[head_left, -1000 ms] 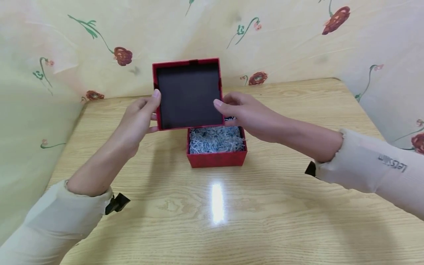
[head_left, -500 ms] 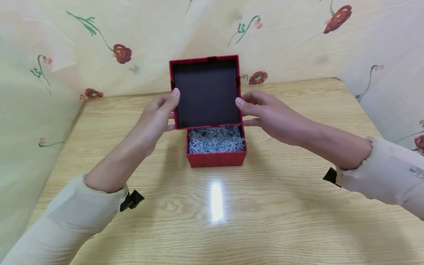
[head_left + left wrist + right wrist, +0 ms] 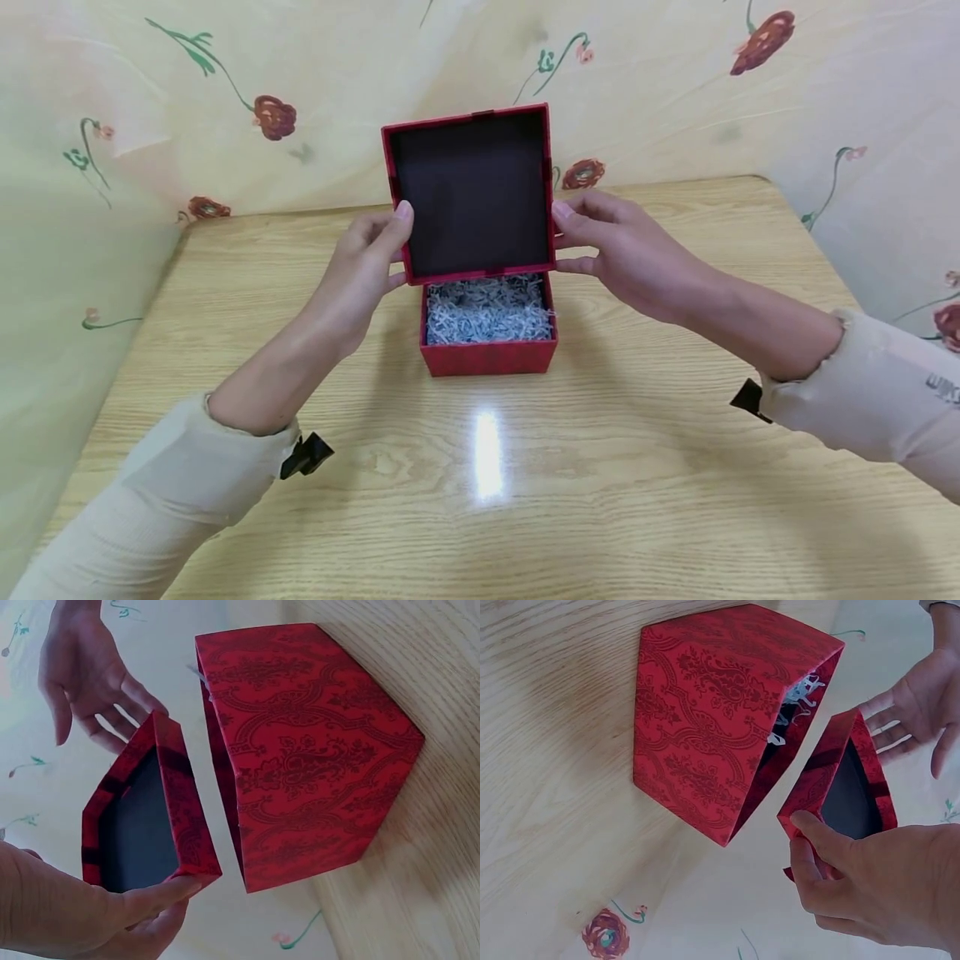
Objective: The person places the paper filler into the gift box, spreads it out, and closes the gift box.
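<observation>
In the head view a red box lid (image 3: 476, 193) is held up with its dark inside facing me, above and behind the front of a red patterned box (image 3: 487, 360). My left hand (image 3: 356, 271) pinches the lid's left side, thumb on the inner edge. The right hand (image 3: 637, 254) grips the lid's right side the same way. Pale shredded paper (image 3: 489, 321) fills the box's front part; the lid hides its back. Both wrist views show a gap between the lid (image 3: 180, 802) and the box (image 3: 705, 712).
The box stands on a light wood-grain table (image 3: 480, 533). Behind the table hangs a cream cloth (image 3: 337, 67) with printed flowers, which also runs along the sides. A black strap end (image 3: 306, 455) sticks out from the left sleeve.
Both hands have carried the lid rightward, over the box. Since then its far edge has risen slightly and the lid has tilted, uncovering more shredded paper. The box stays in place.
</observation>
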